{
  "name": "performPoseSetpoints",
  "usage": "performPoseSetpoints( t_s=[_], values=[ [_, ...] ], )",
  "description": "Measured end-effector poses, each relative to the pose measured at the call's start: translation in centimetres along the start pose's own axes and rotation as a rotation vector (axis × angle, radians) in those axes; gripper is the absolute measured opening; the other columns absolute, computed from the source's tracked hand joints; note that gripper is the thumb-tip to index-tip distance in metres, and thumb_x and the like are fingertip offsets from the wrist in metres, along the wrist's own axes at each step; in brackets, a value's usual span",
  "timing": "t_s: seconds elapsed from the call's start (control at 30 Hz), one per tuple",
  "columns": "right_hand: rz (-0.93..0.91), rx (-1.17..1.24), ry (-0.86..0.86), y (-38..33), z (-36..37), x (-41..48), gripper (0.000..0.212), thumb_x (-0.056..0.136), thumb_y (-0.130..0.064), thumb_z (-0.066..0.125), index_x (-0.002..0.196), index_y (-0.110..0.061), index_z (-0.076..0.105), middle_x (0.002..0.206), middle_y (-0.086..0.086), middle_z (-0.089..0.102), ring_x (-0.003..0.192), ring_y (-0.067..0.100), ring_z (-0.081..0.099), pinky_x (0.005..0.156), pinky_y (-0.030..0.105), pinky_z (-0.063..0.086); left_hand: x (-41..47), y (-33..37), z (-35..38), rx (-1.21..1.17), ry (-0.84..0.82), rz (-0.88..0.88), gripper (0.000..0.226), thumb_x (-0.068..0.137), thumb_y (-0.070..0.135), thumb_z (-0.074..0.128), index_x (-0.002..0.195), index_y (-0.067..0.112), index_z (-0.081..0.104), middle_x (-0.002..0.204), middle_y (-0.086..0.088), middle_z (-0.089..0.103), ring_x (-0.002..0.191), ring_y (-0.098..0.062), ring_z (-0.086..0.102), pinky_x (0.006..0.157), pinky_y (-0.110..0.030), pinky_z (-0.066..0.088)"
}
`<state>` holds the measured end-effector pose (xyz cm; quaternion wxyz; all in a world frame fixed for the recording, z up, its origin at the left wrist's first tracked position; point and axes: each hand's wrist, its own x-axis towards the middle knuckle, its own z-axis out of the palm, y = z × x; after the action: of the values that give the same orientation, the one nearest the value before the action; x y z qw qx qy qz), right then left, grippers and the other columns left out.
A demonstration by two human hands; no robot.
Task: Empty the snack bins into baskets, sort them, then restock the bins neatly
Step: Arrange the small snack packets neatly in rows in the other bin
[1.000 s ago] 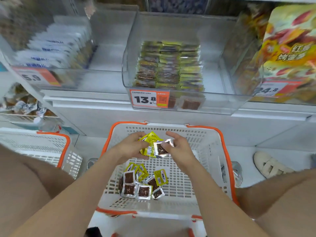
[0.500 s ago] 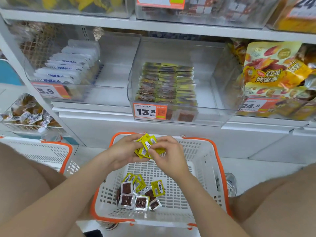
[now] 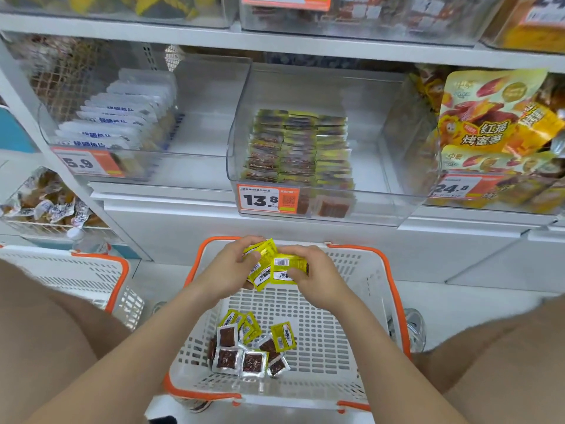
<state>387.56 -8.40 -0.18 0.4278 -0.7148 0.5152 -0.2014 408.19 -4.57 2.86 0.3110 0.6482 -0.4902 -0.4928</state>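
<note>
Both grips engaged: left hand (image 3: 232,267) and right hand (image 3: 318,276) grasp one stack of packets (image 3: 272,266) over the basket (image 3: 394,301) — loose packets (image 3: 250,350) lie below the grip. Recommended: square the edges and face labels alike before lifting to the bin (image 3: 382,206) above, beside its rows (image 3: 299,148).

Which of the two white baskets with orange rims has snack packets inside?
The centre white plastic basket: small yellow and silver packets lie on its floor. The left basket shows none in its visible part.
</note>
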Motion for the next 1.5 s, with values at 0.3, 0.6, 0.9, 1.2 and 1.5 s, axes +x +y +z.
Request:
performPoseSetpoints(
  t_s=[0.3,0.6,0.9,1.2,1.5],
  values=[
    [0.049,0.131,0.067,0.1,1.7,0.2,0.05,0.088,-0.011,0.081,0.127,-0.035,0.062,0.114,-0.006,0.07,0.105,0.006,0.064,0.093,0.033,0.054,0.6,-0.1,-0.6,-0.16,-0.07,-0.107,0.029,0.112,0.031,0.046,0.126,0.024,0.071,0.116,-0.003,0.075,0.103,-0.024,0.075,0.09,-0.047,0.063],
    [0.489,0.919,0.05,-0.9,1.7,0.3,0.017,0.1,-0.005,0.065,0.117,-0.006,0.066,0.094,0.009,0.075,0.077,0.021,0.063,0.071,0.033,0.051,0.6,-0.1,1.6,-0.429,0.085,-0.124,0.031,0.106,-0.002,0.042,0.115,0.008,0.069,0.105,-0.016,0.078,0.096,-0.029,0.073,0.092,-0.042,0.06],
    [0.223,-0.071,-0.034,-1.7,5.2,0.2,0.036,0.107,-0.028,0.048,0.077,-0.01,0.059,0.093,0.018,0.059,0.102,0.034,0.056,0.086,0.04,0.05,0.7,-1.2,5.2,-0.448,0.176,-0.166,0.027,0.095,0.001,0.046,0.115,0.011,0.063,0.089,-0.005,0.064,0.082,-0.019,0.058,0.076,-0.033,0.05],
    [0.009,-0.239,-0.242,2.7,5.1,1.1,0.082,0.082,-0.038,0.086,0.145,-0.016,0.039,0.128,0.005,0.057,0.118,0.026,0.059,0.088,0.035,0.049,2.3,-4.8,4.4,-0.365,-0.062,-0.322,0.014,0.094,0.006,0.055,0.099,-0.002,0.065,0.089,-0.018,0.067,0.087,-0.03,0.066,0.08,-0.04,0.053],
    [0.305,-0.454,-0.571,11.2,8.1,2.6,0.084,0.096,-0.014,0.066,0.165,-0.016,0.019,0.165,0.012,0.032,0.15,0.032,0.036,0.116,0.044,0.041,4.6,-11.6,3.9,-0.268,0.008,-0.525,0.031,0.107,0.009,0.054,0.132,0.019,0.039,0.11,-0.01,0.048,0.088,-0.023,0.056,0.083,-0.053,0.064]
  ],
)
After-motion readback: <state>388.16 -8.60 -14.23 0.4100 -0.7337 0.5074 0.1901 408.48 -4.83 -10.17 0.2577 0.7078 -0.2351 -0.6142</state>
